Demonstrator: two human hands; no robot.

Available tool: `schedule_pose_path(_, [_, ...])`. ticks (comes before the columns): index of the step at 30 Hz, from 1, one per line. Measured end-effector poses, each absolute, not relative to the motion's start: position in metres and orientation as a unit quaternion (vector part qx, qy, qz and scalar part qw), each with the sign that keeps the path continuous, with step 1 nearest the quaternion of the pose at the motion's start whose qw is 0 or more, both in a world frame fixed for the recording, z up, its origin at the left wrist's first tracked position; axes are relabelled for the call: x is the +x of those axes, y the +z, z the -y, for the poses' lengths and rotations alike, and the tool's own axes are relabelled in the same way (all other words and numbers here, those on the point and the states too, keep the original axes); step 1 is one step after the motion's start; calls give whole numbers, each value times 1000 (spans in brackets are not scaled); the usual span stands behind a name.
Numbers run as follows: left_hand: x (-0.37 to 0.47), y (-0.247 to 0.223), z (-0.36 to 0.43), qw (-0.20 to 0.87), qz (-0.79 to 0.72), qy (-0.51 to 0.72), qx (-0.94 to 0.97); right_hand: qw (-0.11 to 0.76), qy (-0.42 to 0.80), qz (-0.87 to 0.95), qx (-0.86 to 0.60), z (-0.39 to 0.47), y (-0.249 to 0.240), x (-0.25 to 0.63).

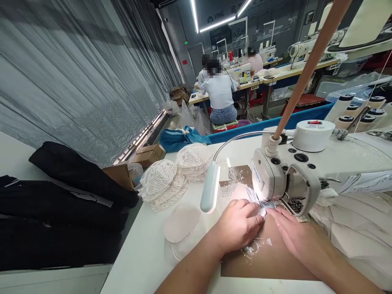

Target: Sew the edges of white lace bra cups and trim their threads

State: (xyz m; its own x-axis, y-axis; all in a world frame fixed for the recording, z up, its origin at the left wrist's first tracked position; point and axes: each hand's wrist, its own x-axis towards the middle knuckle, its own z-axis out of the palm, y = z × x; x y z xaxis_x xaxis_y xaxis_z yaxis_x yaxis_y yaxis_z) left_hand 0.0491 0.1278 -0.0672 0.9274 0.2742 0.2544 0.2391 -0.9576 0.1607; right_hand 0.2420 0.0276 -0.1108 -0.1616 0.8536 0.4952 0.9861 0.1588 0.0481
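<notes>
My left hand (240, 224) has its fingers curled and pressed together on the edge of a white lace piece (240, 191), just left of the needle area of a white sewing machine (269, 175). My right hand (301, 237) lies nearly flat with its fingers stretched out, the fingertips close to the presser foot and the lace edge. Beneath both hands is a brown sheet (272, 261) with shiny worn patches. The machine head and my fingers hide part of the lace; the needle itself cannot be made out.
A small lamp (210, 188) on a bent metal neck stands left of the machine. Stacked lace cups (162, 179) and an oval pale pad (183, 224) lie on the white table. Pale fabric (364, 237) is at right, with thread cones (343, 108) behind. A seated person (219, 92) works farther back.
</notes>
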Motion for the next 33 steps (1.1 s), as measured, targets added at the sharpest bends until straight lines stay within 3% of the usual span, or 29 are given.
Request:
schedule_pose_path(9, [47, -79, -131, 35, -82, 142, 986, 177, -130, 800, -558, -28, -100, 237])
schedule_pose_path(28, [49, -81, -134, 75, -197, 168, 963, 177, -169, 784, -570, -29, -116, 241])
schedule_pose_path(33, [47, -84, -136, 70, -239, 188, 950, 173, -125, 799, -562, -28, -130, 249])
